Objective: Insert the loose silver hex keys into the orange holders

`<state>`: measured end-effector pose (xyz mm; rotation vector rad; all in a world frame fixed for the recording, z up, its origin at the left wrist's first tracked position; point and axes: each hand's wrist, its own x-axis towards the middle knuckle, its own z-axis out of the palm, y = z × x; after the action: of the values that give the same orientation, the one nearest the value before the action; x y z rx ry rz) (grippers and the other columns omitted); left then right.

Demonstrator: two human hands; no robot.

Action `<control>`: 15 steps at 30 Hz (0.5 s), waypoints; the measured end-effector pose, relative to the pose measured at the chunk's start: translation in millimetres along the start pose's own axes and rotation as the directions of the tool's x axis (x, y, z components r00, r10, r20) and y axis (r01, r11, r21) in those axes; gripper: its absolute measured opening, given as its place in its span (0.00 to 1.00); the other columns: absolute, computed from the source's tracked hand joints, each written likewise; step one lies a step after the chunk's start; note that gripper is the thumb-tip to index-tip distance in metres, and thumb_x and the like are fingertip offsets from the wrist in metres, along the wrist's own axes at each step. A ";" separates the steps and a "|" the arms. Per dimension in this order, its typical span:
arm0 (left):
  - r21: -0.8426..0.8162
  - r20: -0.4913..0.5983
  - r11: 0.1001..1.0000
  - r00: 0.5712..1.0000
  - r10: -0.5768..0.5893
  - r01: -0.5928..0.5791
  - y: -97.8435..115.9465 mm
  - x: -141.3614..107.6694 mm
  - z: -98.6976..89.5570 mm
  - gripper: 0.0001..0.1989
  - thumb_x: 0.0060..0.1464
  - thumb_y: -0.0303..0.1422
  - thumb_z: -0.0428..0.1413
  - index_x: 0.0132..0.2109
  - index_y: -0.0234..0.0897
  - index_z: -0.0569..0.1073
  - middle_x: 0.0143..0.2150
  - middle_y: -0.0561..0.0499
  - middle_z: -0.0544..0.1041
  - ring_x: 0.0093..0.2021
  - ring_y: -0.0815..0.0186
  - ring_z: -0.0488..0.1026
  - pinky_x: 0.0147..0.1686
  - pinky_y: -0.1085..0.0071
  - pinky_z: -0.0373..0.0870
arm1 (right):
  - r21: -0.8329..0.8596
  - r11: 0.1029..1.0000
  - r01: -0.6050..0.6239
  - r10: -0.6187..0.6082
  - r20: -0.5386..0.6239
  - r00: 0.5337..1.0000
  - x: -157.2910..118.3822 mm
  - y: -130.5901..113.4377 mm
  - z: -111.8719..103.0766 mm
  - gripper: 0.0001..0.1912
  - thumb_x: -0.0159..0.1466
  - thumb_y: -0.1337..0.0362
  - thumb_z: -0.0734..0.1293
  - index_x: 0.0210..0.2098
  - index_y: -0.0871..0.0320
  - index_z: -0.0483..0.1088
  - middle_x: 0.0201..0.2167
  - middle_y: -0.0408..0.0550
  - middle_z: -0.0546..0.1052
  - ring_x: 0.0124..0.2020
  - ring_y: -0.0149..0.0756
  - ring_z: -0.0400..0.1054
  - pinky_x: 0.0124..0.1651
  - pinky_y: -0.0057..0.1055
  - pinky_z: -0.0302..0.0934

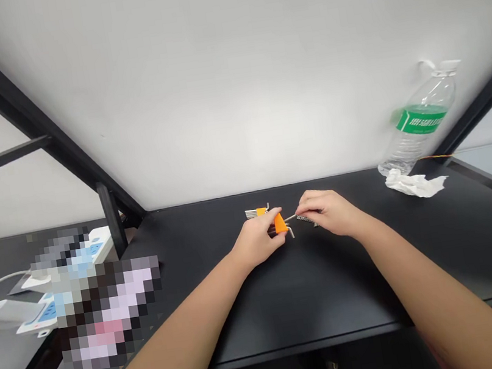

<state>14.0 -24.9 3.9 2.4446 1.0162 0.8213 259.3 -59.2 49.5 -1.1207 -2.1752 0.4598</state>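
Note:
My left hand (261, 239) grips an orange hex key holder (280, 224), from which a bent metal key sticks out at the lower right. My right hand (331, 212) pinches the end of a thin metal hex key (291, 218) whose other end reaches the orange holder. Just behind my left hand, a second orange holder (261, 212) with several silver keys lies on the black table (309, 298). More metal keys (307, 220) rest on the table under my right fingers, which partly cover them.
At the back right stand a clear plastic bottle (421, 118) with a green label and a crumpled white tissue (416, 184). White power strips (98, 246) and cables are at the left, beside black frame bars (112, 220) and a blurred-out area.

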 end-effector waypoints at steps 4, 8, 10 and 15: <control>0.015 -0.013 1.000 1.000 0.027 -0.026 6.6 0.9 -1.5 0.26 0.54 0.32 0.61 0.61 0.42 0.70 0.43 0.51 0.82 0.40 0.62 0.80 0.45 0.66 0.76 | 0.042 0.999 0.015 -0.017 0.043 0.999 2.0 -8.6 11.7 0.13 0.67 0.70 0.61 0.40 0.53 0.77 0.40 0.49 0.76 0.38 0.36 0.71 0.43 0.35 0.66; 0.065 0.046 0.993 0.994 0.096 -0.099 13.5 2.6 -4.1 0.19 0.54 0.30 0.60 0.53 0.44 0.74 0.41 0.52 0.81 0.40 0.60 0.78 0.46 0.63 0.74 | 0.136 0.990 -0.046 0.034 0.090 0.995 3.6 -13.5 28.0 0.13 0.63 0.74 0.60 0.40 0.54 0.72 0.39 0.46 0.74 0.35 0.33 0.68 0.39 0.32 0.64; 0.081 0.030 0.991 0.994 0.105 -0.107 13.2 2.9 -4.0 0.18 0.54 0.31 0.60 0.53 0.44 0.74 0.41 0.51 0.81 0.41 0.59 0.78 0.47 0.61 0.73 | 0.172 0.981 -0.093 0.084 0.060 0.995 3.8 -11.4 31.3 0.12 0.61 0.74 0.60 0.39 0.54 0.70 0.38 0.45 0.73 0.34 0.32 0.67 0.37 0.30 0.63; 0.055 -0.035 0.995 0.996 0.080 -0.078 6.3 0.9 0.5 0.25 0.54 0.33 0.61 0.59 0.42 0.71 0.45 0.49 0.82 0.41 0.59 0.79 0.45 0.62 0.75 | 0.139 0.976 -0.165 0.158 0.063 0.985 3.5 -1.1 24.5 0.09 0.61 0.72 0.62 0.38 0.55 0.71 0.36 0.43 0.74 0.33 0.32 0.67 0.37 0.30 0.62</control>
<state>18.1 -28.5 7.2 2.5378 0.9714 0.8790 240.5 -57.5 33.5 -1.2223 -2.0661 0.7137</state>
